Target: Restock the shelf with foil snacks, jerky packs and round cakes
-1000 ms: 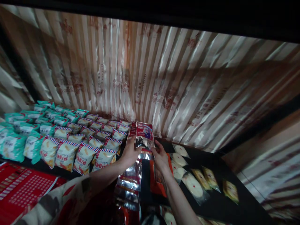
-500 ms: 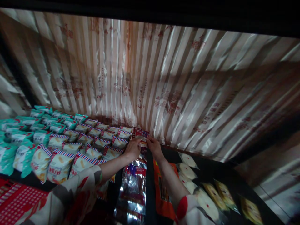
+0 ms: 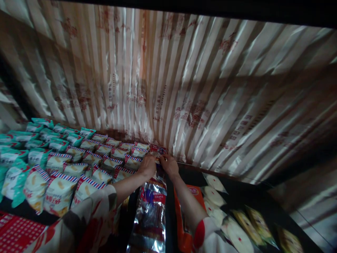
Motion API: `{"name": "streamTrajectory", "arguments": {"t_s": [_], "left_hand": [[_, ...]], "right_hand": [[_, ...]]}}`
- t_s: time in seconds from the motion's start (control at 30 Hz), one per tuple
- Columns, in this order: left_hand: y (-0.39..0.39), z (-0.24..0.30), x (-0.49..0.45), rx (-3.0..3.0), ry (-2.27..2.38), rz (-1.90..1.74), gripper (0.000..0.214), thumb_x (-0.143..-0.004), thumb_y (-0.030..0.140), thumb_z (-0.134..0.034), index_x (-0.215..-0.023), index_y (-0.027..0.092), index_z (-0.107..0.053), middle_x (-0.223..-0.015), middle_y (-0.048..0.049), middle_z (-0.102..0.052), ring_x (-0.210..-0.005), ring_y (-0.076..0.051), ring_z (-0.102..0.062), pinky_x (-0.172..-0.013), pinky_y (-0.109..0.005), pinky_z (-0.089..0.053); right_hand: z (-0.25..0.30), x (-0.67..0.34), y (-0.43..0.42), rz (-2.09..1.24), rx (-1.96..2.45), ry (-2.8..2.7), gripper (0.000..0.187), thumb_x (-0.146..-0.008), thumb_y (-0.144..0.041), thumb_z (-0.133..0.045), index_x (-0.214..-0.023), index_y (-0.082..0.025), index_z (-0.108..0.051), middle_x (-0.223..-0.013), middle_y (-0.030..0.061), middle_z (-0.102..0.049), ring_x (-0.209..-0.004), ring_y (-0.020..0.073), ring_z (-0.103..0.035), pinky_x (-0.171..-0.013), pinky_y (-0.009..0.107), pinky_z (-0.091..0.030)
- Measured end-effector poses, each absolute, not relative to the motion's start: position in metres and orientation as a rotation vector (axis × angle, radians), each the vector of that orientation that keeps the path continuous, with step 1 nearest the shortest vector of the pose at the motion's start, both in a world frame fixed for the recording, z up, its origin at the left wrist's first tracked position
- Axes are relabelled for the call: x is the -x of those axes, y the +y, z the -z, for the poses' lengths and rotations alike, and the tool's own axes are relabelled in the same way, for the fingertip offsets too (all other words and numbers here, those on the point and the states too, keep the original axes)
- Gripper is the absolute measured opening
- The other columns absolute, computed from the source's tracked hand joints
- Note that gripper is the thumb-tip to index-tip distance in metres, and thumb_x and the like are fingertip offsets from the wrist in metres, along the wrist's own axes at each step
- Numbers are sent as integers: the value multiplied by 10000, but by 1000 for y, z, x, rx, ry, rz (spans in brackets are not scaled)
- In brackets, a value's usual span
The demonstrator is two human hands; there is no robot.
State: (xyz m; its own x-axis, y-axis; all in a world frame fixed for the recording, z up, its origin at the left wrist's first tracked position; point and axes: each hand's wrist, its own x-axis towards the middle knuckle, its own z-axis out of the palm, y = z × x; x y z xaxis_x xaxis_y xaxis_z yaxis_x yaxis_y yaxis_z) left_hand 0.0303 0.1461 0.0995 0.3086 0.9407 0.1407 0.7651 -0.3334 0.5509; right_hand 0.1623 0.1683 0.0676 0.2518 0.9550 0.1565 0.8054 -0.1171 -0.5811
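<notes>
At the back of a row of dark red and silver snack packets (image 3: 150,218), both of my hands are closed at one packet (image 3: 159,150) with a dark red top. My left hand (image 3: 147,167) pinches its left side, knuckles up. From the right, my right hand (image 3: 170,166) grips the same packet with thumb and bent fingers. The fingers hide much of its middle. Shiny packets of the same colours lie overlapping below the hands, toward me.
Cream snack bags with striped tops (image 3: 61,193) and teal bags (image 3: 17,179) stand in rows at left. Orange packets (image 3: 184,218), round white packs (image 3: 238,233) and yellow packets (image 3: 247,225) lie on the dark shelf at right. Wrinkled printed sheeting (image 3: 168,80) hangs behind.
The view has tipped down slightly. My two hands have drawn a little closer together at the packet, my left hand now more curled.
</notes>
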Motion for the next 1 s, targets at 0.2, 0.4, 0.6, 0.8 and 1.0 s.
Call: {"name": "streamTrajectory", "arguments": {"t_s": [0.2, 0.4, 0.6, 0.8, 1.0], "left_hand": [[145, -101, -32, -2209, 1566, -569, 354, -794, 6, -373, -954, 102, -674, -975, -133, -672, -972, -214, -603, -901, -319, -445], [143, -101, -31, -2212, 1582, -515, 354, -803, 27, -387, -970, 129, -682, -975, -118, -677, -966, -196, -615, -883, -290, -457], [145, -102, -30, -2218, 1564, -497, 377, -795, 22, -403, -1031, 143, -670, -1049, -110, -669, -1002, -183, -609, -896, -269, -451], [148, -102, -29, -2231, 1568, -487, 373, -789, 20, -387, -992, 125, -682, -1016, -120, -682, -992, -201, -612, -894, -286, -452], [147, -104, -29, -2248, 1557, -491, 298, -780, 54, -428, -874, 136, -699, -917, -116, -696, -928, -213, -625, -841, -291, -472]], "right_hand": [[-67, -161, 168, -258, 1971, -1657, 269, -843, -334, -471, -894, -235, -716, -925, 51, -715, -884, 198, -648, -807, 289, -440], [-65, -158, 168, -253, 1955, -1678, 274, -846, -329, -473, -911, -216, -713, -962, 59, -712, -929, 193, -643, -828, 272, -437], [-64, -158, 165, -239, 1956, -1674, 282, -839, -321, -472, -958, -208, -701, -995, 74, -703, -947, 208, -635, -823, 288, -437], [-66, -157, 161, -208, 1997, -1684, 290, -852, -303, -444, -942, -215, -705, -966, 64, -710, -933, 203, -639, -816, 283, -435], [-67, -156, 156, -226, 1989, -1697, 300, -860, -308, -436, -959, -209, -701, -959, 76, -710, -961, 222, -629, -832, 298, -429]]}}
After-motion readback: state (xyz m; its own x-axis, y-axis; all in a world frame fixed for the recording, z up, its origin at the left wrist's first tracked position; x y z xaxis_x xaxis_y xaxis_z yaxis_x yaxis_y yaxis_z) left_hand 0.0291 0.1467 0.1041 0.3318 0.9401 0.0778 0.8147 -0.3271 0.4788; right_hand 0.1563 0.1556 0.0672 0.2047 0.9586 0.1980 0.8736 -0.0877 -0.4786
